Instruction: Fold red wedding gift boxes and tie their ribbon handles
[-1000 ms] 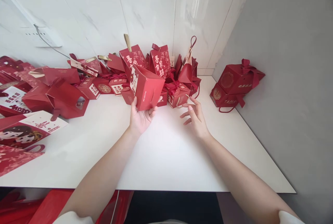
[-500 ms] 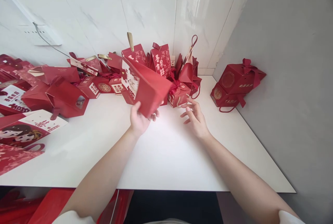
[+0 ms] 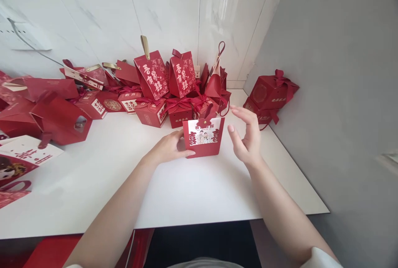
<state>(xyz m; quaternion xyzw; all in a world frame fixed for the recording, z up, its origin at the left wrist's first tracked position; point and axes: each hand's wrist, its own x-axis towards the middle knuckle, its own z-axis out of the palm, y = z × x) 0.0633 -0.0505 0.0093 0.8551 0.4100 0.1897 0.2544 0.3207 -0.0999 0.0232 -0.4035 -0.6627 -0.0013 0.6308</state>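
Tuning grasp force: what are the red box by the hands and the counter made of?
Red box: looks like thin matte card, with crisp folds and a printed white panel; the left hand touches its side. Counter: smooth white slab, faint sheen, possibly stone or laminate.

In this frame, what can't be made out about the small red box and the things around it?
- Red box, head view: its back and left side are hidden by the box itself and the left hand.
- Its white panel print: too small to read.
- Right hand: open beside the box; the palm faces away.
- Flat cartons: cut off by the left edge.
- Under the table: dark, unclear.
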